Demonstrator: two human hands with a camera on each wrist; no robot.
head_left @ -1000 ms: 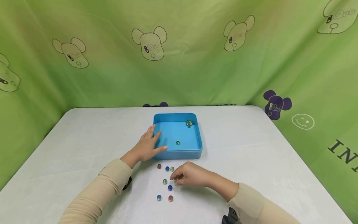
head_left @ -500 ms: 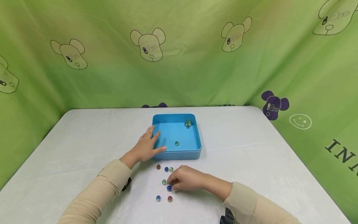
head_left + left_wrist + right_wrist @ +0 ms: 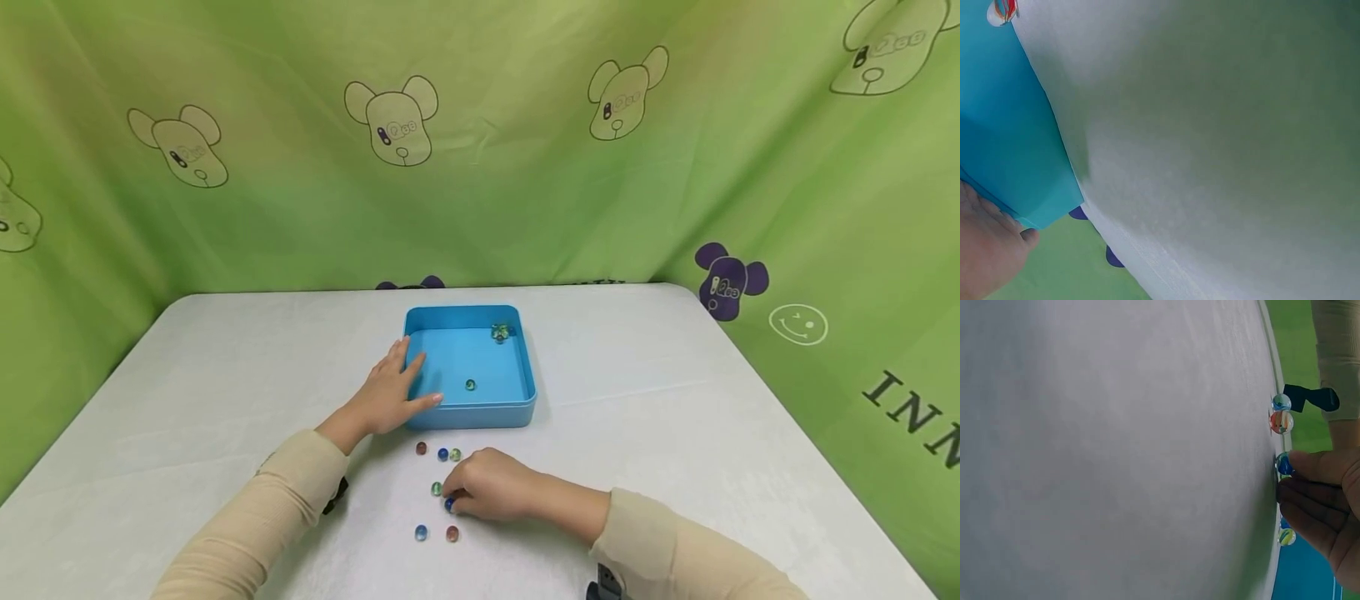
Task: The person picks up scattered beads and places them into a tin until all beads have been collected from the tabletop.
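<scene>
Touching blue box [image 3: 472, 417] along left side, left hand [image 3: 381, 402] spreads fingers, holds nothing. Right hand [image 3: 491, 485] curls thumb and fingers round dark blue marble [image 3: 449, 505] on tabletop [image 3: 637, 400], near box. Marble likely light, rigid, slippery; best pinched at opposite sides, mid-height.

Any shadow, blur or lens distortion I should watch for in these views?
Head: fairly even light, blue box reasonably sharp, soft shadow beside the left sleeve; left wrist: tabletop hazy with broad greenish-grey shading; right wrist: tabletop edge bows, likely lens distortion, and the right hand looks partly shadowed.
</scene>
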